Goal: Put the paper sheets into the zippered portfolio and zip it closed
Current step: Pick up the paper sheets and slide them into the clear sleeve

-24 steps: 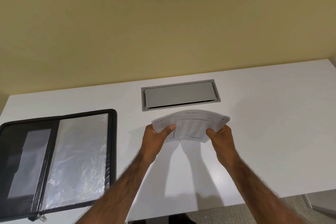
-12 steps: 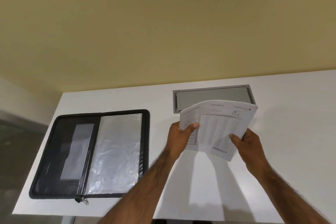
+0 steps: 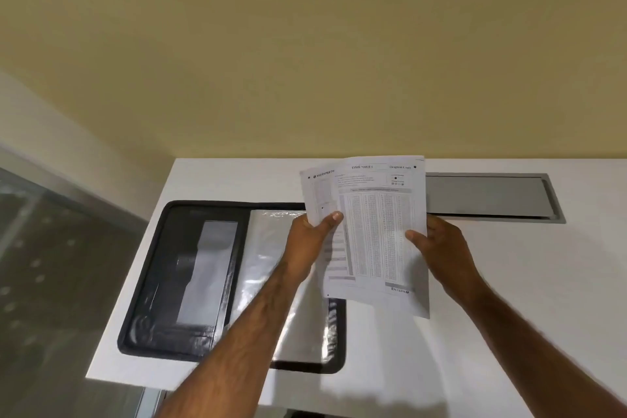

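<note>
Head view: you hold the paper sheets (image 3: 376, 234) up off the white table (image 3: 509, 282), nearly upright, printed side facing you. "OMR SHEET" heads the top sheet, with a dense grid of rows below; the smaller print is too blurred to read. At least two sheets show, slightly fanned, one edge peeking out on the left.

Your left hand (image 3: 310, 241) pinches the left edge of the sheets, thumb on the front face, fingers hidden behind the paper. Your right hand (image 3: 441, 248) pinches the right edge the same way: thumb on the front, fingers behind, so how far they curl can't be told. Both forearms reach in from the bottom of the frame, the left one crossing over the portfolio.

The zippered portfolio (image 3: 190, 282) lies open and flat on the table's left part, near the left edge. Black border all round; the left half is dark with a pale grey panel, the right half is a shiny clear plastic sleeve (image 3: 268, 254). The sheets hang above the portfolio's right edge, their lower left corner overlapping the sleeve in this view, not inserted. No zipper pull can be made out.

A grey recessed cable hatch (image 3: 492, 197) sits in the table behind the sheets, to the right, its left end covered by the paper. Yellowish wall (image 3: 305, 44) behind.
</note>
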